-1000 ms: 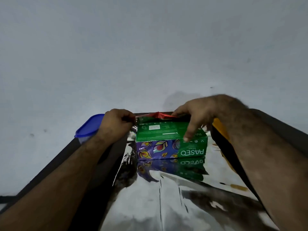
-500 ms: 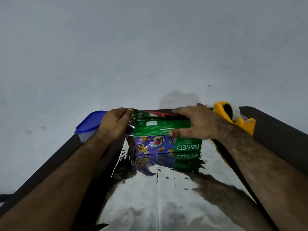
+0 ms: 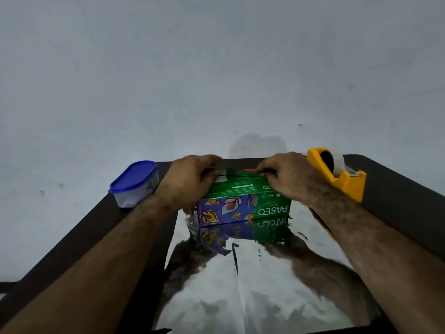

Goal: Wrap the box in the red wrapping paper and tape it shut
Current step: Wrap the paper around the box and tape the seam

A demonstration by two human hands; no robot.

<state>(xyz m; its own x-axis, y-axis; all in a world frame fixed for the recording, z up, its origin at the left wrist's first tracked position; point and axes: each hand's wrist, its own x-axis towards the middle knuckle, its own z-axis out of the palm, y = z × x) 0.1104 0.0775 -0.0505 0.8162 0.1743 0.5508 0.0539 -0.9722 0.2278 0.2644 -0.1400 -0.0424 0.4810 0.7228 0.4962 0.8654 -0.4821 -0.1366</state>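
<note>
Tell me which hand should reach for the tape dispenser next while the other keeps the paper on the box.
Probably the right hand: the yellow tape dispenser sits right beside it. The left hand, across the box, can hold the paper edge.

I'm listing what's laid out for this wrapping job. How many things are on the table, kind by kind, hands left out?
Boxes: 1, the green and purple box
Wrapping paper sheets: 1, the wrapping paper, silver side up
Tape dispensers: 1, the yellow tape dispenser
Lidded tubs: 1, the tub with a blue lid
Total: 4
</note>
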